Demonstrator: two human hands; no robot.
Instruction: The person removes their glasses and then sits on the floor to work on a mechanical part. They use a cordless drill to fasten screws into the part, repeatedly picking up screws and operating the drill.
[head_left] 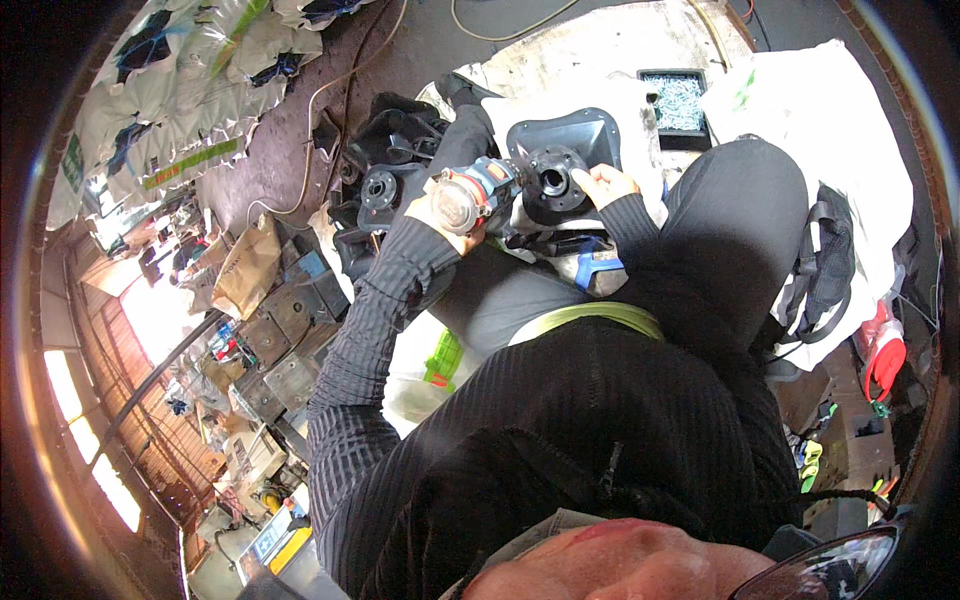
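Observation:
My left hand (440, 215) grips a power screwdriver (478, 190) with an orange, blue and grey body, its nose pointing right at a black plastic part (565, 165). That part has a square funnel-shaped flange and a round collar with a central hole. My right hand (600, 183) holds the part's collar on its right side, fingers pinched at the rim. Both sleeves are dark ribbed fabric. The part rests over my lap.
A pile of similar black parts (385, 160) lies to the left on the floor. A black tray of silvery screws (678, 100) sits beyond the part on a white sheet. White bags (820, 110), a cable (320, 95), boxes and clutter (270, 330) surround me.

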